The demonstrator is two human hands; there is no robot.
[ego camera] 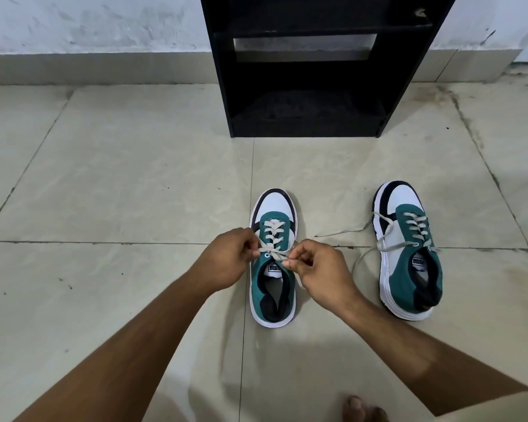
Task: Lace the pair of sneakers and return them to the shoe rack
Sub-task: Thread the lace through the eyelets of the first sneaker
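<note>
Tiled floor [119,178]: lace ends [276,254] are being pinched by left hand [226,260] and right hand [320,269]; even tension is advised.

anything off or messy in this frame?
Only the right sneaker: its lace is untied, with loose ends trailing over the floor beside it. Both hands, left and right, pinch the lace ends of the left sneaker. No damage visible.

place: we are looking at a home entryway corner | evidence: black shoe rack [314,71] standing beyond the hands against a scuffed white wall [89,22] | pale tiled floor [119,178] lying under them | bare toes [360,408] showing below
</note>
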